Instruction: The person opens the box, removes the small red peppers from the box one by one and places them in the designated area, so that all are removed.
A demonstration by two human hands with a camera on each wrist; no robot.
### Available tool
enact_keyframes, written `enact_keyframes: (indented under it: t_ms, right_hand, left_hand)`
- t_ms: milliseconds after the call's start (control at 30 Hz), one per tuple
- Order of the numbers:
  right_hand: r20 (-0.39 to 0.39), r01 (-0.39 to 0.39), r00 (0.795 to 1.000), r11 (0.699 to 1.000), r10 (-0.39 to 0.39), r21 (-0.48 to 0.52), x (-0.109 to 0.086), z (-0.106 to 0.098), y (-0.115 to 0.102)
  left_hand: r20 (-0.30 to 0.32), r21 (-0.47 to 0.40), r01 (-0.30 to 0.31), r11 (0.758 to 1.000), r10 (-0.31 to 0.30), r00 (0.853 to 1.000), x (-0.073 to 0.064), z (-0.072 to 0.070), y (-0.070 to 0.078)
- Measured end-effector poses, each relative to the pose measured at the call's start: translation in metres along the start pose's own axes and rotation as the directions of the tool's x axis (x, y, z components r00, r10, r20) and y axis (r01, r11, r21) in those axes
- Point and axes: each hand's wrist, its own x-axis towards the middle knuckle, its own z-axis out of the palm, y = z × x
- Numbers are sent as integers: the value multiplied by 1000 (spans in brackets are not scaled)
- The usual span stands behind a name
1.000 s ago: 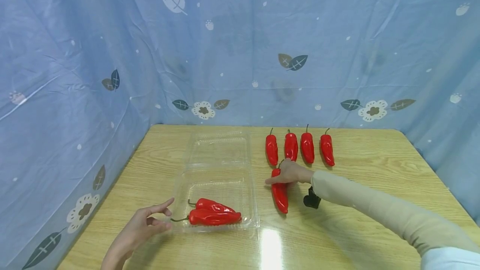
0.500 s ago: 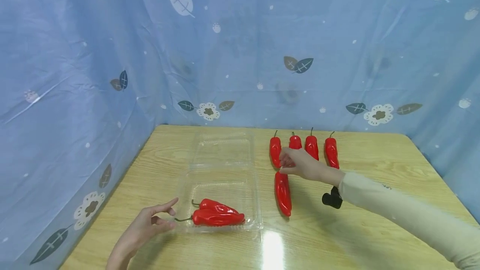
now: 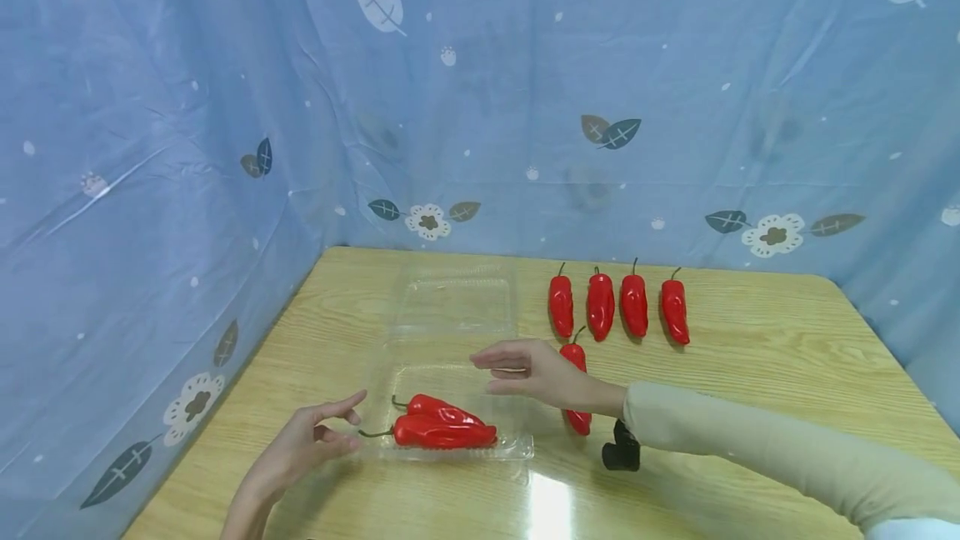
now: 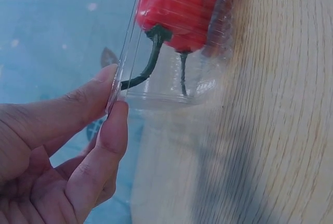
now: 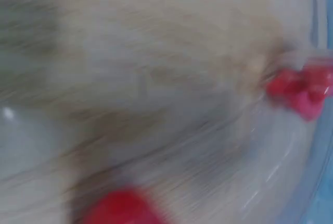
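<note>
My left hand (image 3: 300, 444) pinches the near-left rim of a clear plastic clamshell box (image 4: 115, 86) between thumb and finger. The box lies open, its lid (image 3: 457, 302) folded back behind it. Two red peppers (image 3: 446, 433) with green stems lie side by side in the near part of the box. Over the box's right side is my right hand (image 3: 536, 373), holding nothing, its fingers stretched to the left. Partly hidden behind that hand and wrist, a single red pepper (image 3: 573, 355) lies on the table. The right wrist view is heavily blurred.
Several more red peppers (image 3: 600, 307) stand in a row at the back of the wooden table (image 3: 750, 340), right of the box lid. A blue patterned curtain (image 3: 480, 90) closes off the back and sides. A black device (image 3: 622, 448) hangs under my right wrist.
My right hand has let go of the single pepper, lifted off it and moved left over the box. That pepper stays on the table. The left hand keeps its place at the rim.
</note>
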Motion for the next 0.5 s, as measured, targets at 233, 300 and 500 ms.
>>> enact_keyframes:
  t_ms: [233,300,500]
  right_hand:
    - [45,-43,998,997,40,70,39,28,-15]
    - [67,-50,997,996,45,70,48,35,-17]
    - [176,-135,976,991,129,24,62,53,-14]
  left_hand:
    - [-1,2,10,1000,-10,1000,1,-1,-1]
    - [2,5,12,1000,-12,1000,1,-1,0]
    - [3,14,11,1000,-11,1000,1,1,2]
